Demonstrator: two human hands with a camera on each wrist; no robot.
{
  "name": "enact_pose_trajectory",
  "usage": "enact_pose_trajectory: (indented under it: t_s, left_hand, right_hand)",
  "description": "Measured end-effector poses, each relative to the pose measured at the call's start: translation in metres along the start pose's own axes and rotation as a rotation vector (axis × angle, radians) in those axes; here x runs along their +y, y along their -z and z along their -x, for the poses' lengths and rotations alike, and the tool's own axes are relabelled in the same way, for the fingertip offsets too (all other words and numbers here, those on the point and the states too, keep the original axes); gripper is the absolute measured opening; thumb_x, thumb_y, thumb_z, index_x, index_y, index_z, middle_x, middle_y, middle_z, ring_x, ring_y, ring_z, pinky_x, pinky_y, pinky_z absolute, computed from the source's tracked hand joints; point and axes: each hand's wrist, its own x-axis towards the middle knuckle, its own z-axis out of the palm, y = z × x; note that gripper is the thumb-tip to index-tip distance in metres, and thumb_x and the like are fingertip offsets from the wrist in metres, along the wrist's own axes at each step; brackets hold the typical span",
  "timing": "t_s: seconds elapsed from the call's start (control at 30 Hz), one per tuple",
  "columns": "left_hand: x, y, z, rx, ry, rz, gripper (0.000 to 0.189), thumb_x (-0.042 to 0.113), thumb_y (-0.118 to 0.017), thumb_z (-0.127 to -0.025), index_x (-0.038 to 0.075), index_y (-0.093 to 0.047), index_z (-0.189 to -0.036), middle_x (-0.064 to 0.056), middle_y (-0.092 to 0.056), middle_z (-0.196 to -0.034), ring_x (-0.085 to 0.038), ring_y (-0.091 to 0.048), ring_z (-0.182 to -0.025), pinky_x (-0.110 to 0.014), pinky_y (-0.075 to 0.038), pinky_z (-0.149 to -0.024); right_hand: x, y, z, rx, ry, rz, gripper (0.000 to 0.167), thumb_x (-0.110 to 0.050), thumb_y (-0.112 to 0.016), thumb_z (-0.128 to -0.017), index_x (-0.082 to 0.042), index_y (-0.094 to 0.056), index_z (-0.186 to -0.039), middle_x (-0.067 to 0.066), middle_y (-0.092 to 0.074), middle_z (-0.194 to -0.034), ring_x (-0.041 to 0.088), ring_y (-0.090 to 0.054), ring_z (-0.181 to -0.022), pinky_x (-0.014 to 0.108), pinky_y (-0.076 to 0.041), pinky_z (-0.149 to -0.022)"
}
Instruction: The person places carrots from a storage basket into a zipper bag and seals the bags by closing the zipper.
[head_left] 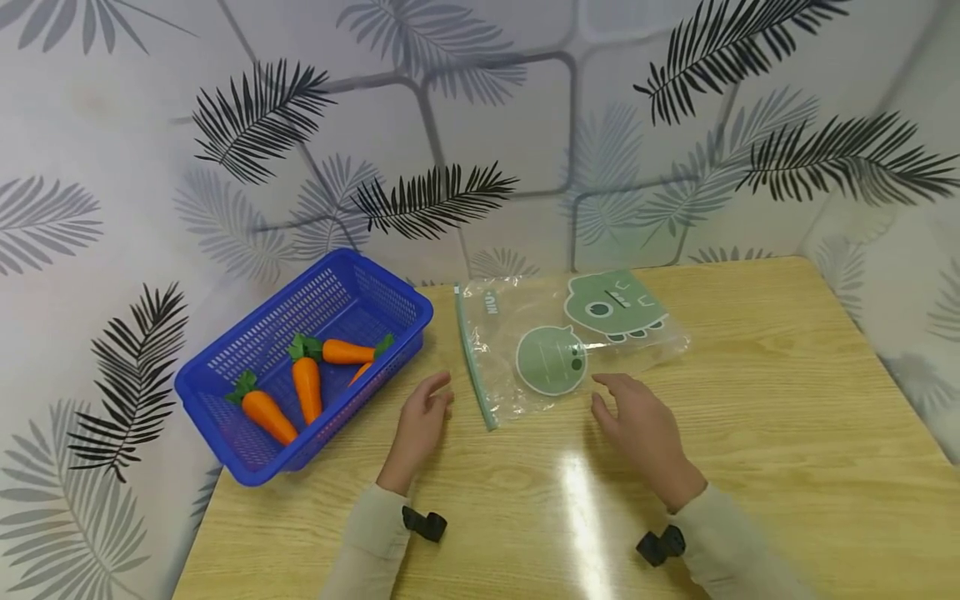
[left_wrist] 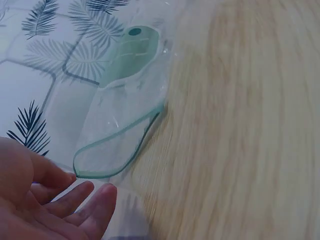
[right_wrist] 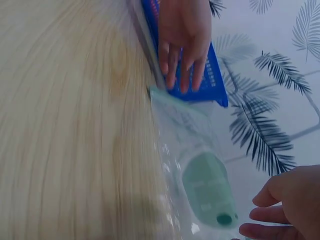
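Two hands: my left hand [head_left: 423, 425] and my right hand [head_left: 645, 429], both reaching forward over the table [head_left: 765, 375]
Clear bag [head_left: 555, 333]: lying on the table ahead of me, mostly between my hands, green figures printed on it, its green strip [head_left: 472, 358] toward my left
Bag mouth: in my left wrist's view the strip parts into a narrow loop
Left fingers [left_wrist: 102, 205]: loosely bent and slightly apart, just beside the strip, on the basket side; whether a fingertip touches it I cannot tell
Right fingers [right_wrist: 270, 215]: relaxed, thumb standing off from the others, at the bag's near edge beside the round figure; I cannot tell if they touch it
Blue basket [head_left: 352, 408]: on my left, set at a slant near the wall [head_left: 465, 117]
Carrots [head_left: 306, 390]: four showing inside the basket, one partly hidden behind its near rim
Sleeves [head_left: 367, 525]: pale, a black device at each wrist
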Motion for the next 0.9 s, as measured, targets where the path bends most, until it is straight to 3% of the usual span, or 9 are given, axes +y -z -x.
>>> enact_pose_trajectory:
  t_s: [0.1, 0.23, 0.33, 0.47, 0.67, 0.9]
  left_hand:
    - [0.009, -0.006, -0.003, -0.015, 0.037, 0.149, 0.037, -0.003, -0.044, -0.095, -0.007, -0.044, -0.132, -0.024, -0.043, -0.135, -0.04, -0.051, -0.113, -0.048, -0.045, -0.088]
    - [0.01, -0.014, -0.012, -0.006, 0.072, 0.222, 0.037, -0.001, -0.045, -0.096, -0.009, -0.041, -0.132, -0.025, -0.04, -0.136, -0.039, -0.047, -0.117, -0.048, -0.043, -0.092]
    - [0.002, -0.019, -0.023, 0.025, 0.071, 0.231, 0.036, 0.001, -0.046, -0.096, -0.007, -0.043, -0.132, -0.022, -0.043, -0.135, -0.036, -0.049, -0.117, -0.046, -0.044, -0.092]
    - [0.002, -0.021, -0.035, 0.059, 0.072, 0.239, 0.035, 0.0, -0.048, -0.095, -0.007, -0.046, -0.129, -0.021, -0.047, -0.133, -0.034, -0.051, -0.115, -0.045, -0.043, -0.093]
    - [0.005, -0.02, -0.052, 0.066, 0.081, 0.221, 0.036, 0.0, -0.049, -0.095, -0.006, -0.046, -0.13, -0.021, -0.047, -0.132, -0.033, -0.05, -0.117, -0.043, -0.043, -0.094]
    - [0.0, -0.018, -0.07, 0.067, 0.122, 0.235, 0.037, 0.002, -0.054, -0.093, -0.004, -0.049, -0.129, -0.021, -0.051, -0.128, -0.029, -0.051, -0.114, -0.041, -0.045, -0.091]
  right_hand:
    - [-0.015, -0.013, -0.004, -0.023, 0.024, -0.047, 0.028, -0.019, -0.06, -0.088, -0.005, -0.064, -0.112, 0.01, -0.065, -0.103, 0.024, -0.062, -0.087, 0.038, -0.052, -0.062]
    - [-0.034, -0.031, -0.011, -0.017, 0.087, -0.062, 0.025, -0.018, -0.062, -0.086, -0.005, -0.066, -0.108, 0.01, -0.065, -0.103, 0.024, -0.061, -0.091, 0.036, -0.053, -0.062]
    - [-0.044, -0.043, -0.02, 0.016, 0.14, -0.054, 0.026, -0.018, -0.063, -0.085, -0.006, -0.067, -0.107, 0.01, -0.064, -0.104, 0.025, -0.06, -0.096, 0.036, -0.053, -0.066]
    - [-0.056, -0.058, -0.034, 0.05, 0.205, -0.068, 0.034, -0.02, -0.065, -0.083, -0.005, -0.064, -0.113, 0.01, -0.062, -0.107, 0.026, -0.058, -0.097, 0.039, -0.051, -0.075]
    - [-0.073, -0.076, -0.051, -0.065, 0.16, -0.074, 0.049, -0.029, -0.069, -0.081, -0.006, -0.058, -0.123, 0.011, -0.057, -0.116, 0.029, -0.052, -0.105, 0.041, -0.045, -0.088]
    - [-0.093, -0.092, -0.066, -0.12, 0.144, 0.015, 0.055, -0.034, -0.069, -0.082, -0.007, -0.054, -0.127, 0.01, -0.054, -0.107, 0.025, -0.051, -0.093, 0.036, -0.046, -0.078]
